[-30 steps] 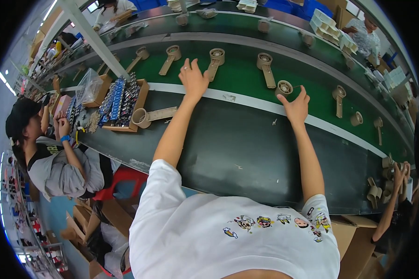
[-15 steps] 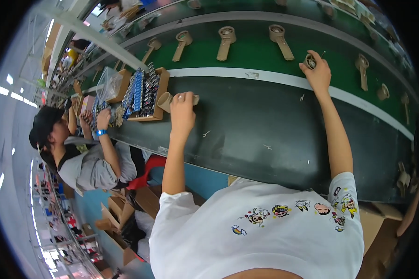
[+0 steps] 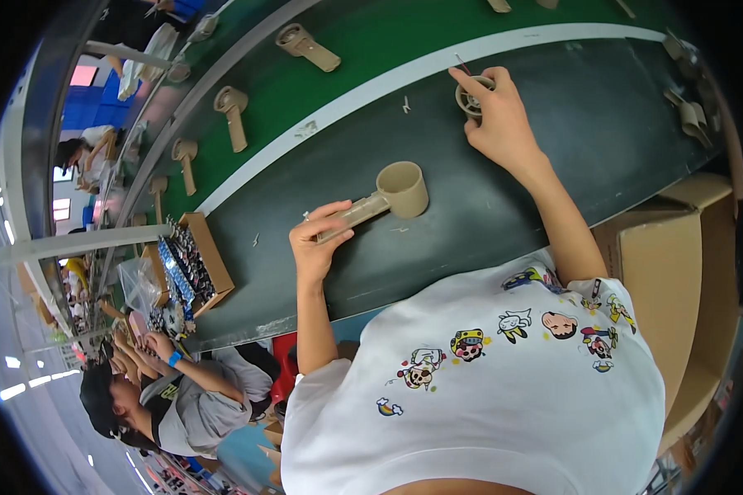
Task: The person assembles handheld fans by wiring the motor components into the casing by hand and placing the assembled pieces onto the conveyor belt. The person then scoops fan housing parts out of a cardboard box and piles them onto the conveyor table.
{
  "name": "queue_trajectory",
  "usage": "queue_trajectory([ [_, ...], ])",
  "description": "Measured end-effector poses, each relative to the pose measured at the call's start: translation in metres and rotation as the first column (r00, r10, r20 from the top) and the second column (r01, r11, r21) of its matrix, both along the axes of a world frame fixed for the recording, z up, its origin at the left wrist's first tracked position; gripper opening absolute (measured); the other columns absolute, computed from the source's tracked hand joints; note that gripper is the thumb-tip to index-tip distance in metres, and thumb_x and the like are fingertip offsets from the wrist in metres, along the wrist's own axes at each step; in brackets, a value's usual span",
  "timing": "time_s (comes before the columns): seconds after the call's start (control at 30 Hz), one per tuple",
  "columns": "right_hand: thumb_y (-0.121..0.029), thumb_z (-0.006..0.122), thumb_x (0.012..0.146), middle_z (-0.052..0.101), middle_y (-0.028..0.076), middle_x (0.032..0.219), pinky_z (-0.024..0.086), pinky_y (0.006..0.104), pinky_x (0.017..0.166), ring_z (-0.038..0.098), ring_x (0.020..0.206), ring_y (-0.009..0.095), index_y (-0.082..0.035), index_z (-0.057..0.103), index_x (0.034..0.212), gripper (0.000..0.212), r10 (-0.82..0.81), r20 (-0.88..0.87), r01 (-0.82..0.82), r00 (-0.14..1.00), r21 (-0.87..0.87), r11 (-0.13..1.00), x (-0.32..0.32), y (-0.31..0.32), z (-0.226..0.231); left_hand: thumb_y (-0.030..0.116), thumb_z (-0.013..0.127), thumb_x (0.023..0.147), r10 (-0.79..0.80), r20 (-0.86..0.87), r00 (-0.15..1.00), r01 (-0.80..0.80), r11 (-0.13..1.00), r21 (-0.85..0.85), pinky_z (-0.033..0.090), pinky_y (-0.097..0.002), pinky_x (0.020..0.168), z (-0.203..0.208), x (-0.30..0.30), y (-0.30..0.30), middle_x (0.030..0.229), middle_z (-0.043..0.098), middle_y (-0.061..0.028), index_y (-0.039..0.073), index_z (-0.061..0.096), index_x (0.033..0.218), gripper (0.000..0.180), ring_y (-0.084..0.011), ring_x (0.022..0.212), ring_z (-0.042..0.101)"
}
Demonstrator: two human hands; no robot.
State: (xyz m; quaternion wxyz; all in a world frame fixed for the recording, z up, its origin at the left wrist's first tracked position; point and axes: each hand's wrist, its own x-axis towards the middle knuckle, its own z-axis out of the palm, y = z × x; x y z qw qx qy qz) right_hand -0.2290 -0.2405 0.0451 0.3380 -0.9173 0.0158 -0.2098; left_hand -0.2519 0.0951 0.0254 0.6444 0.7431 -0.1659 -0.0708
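My left hand (image 3: 320, 235) is closed round the handle of a beige handheld fan housing (image 3: 403, 188). The housing's round, cup-like head points away to the right over the dark work surface. Farther to the right, my right hand (image 3: 499, 115) grips a small round beige fan part (image 3: 470, 99) with spokes inside its ring. A thin wire or lead (image 3: 460, 62) sticks up by its index finger. The two pieces are apart. My right palm hides the far side of the round part.
Beyond the white rail (image 3: 330, 120), a green conveyor belt (image 3: 281, 91) carries several beige fan pieces. A box of small parts (image 3: 210, 256) stands at left, near a co-worker in grey (image 3: 198, 404). More beige pieces (image 3: 689, 115) lie far right, above a cardboard box (image 3: 660, 272).
The head view has turned to the right. My right hand has brought the round part from over the green belt to above the dark surface. The housing in my left hand now points right.
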Motion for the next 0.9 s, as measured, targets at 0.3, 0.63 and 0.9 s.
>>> queue_trajectory([
  [0.3,-0.016,0.079,0.070,0.051,0.016,0.108,0.048,0.0395,0.086,0.054,0.099,0.033,-0.023,0.052,0.132,0.069,-0.127,0.059,0.134,0.990,-0.137,0.981,-0.011,0.002,-0.022,-0.007,0.070,0.066,-0.116,0.428,0.896,-0.118,0.867,0.484,0.051,-0.0333,0.078,0.000,-0.001,-0.024,0.103,0.067,-0.0117,0.009,0.073,0.091,0.031,-0.0281,0.091,0.063],
  [0.63,-0.010,0.082,0.062,0.055,0.016,0.111,0.051,0.0378,0.081,0.060,0.095,0.032,-0.006,0.052,0.125,0.070,-0.217,0.008,0.214,0.976,0.148,0.966,-0.034,-0.006,-0.021,0.003,0.076,0.063,-0.273,0.569,0.776,-0.105,0.833,0.543,0.050,-0.0346,0.071,-0.002,-0.018,-0.056,0.113,0.061,-0.0111,0.012,0.073,0.094,0.032,-0.0279,0.086,0.059],
  [0.9,0.001,0.076,0.058,0.061,0.011,0.108,0.050,0.0306,0.083,0.063,0.095,0.025,-0.007,0.064,0.111,0.055,-0.122,-0.032,0.126,0.992,0.201,0.972,-0.067,-0.011,0.030,0.013,0.081,0.062,-0.198,0.664,0.721,-0.132,0.901,0.413,0.052,-0.0372,0.080,0.016,-0.011,-0.064,0.119,0.060,-0.0169,0.007,0.071,0.098,0.038,-0.0316,0.096,0.059],
])
